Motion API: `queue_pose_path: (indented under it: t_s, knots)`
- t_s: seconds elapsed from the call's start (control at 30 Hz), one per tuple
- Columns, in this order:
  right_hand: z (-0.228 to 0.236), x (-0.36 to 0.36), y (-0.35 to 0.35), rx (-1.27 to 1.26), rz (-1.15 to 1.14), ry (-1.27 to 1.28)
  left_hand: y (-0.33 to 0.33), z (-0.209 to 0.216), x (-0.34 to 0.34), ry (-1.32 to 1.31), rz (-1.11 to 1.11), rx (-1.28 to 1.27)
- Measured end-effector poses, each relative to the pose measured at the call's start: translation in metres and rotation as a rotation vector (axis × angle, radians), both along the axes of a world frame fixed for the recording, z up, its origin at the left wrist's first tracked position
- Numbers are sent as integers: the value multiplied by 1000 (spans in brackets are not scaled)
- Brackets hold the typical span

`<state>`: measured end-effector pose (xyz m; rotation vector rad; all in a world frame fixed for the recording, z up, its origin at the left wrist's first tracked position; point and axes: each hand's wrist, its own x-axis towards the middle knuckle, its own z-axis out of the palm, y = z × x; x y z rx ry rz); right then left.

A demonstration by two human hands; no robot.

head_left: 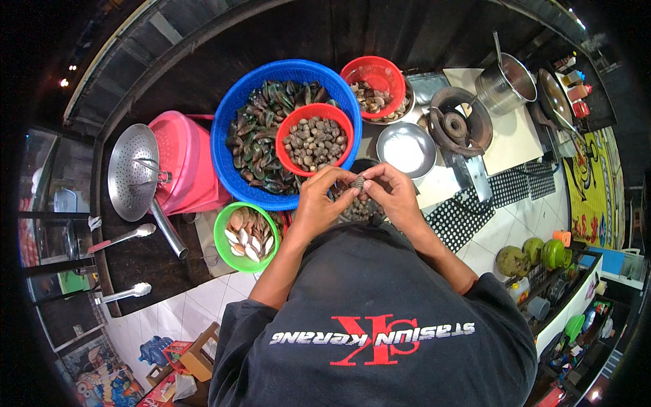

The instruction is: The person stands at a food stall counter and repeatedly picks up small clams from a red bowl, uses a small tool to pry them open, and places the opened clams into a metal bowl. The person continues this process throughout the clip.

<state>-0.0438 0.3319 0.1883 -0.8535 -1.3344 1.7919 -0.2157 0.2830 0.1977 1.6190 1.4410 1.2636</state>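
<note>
Between my fingertips is a small ribbed cockle, pinched from both sides. My left hand grips it with thumb and forefinger, and my right hand closes on its other side. Under my hands sits a dark container of cockles, partly hidden by them and by my shirt. Just beyond my left hand, a red basket of cockles rests inside a big blue basket filled with green mussels. Closer to me on the left is a green basket holding pale, smooth clams.
Another red basket with shells stands at the far side. Right of it are a metal bowl, a burner and a steel pot. Leftward, a perforated strainer leans by a pink tub; tongs lie nearer.
</note>
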Motion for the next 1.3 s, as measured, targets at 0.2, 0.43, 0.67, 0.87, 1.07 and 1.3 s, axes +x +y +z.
queue_pose_path:
  t_s: [0.2, 0.43, 0.67, 0.87, 1.07, 1.3]
  knots:
    - [0, 0, 0, -9, 1, -49, -2, 0, 0, 0, -5, 14]
    - [-1, -6, -2, 98, -52, -132, -4, 3, 2, -23, 18, -21]
    - [-5, -9, -5, 159, -68, -196, -6, -2, 4, -30, 73, -34]
    - [2, -11, -4, 187, -54, -225, -5, 0, 5, 9, 113, -1]
    - [4, -10, -2, 155, -28, -208, -4, -3, 4, -21, 107, 0]
    - [7, -10, -2, 136, -12, -189, -4, -4, 1, -42, 70, -58]
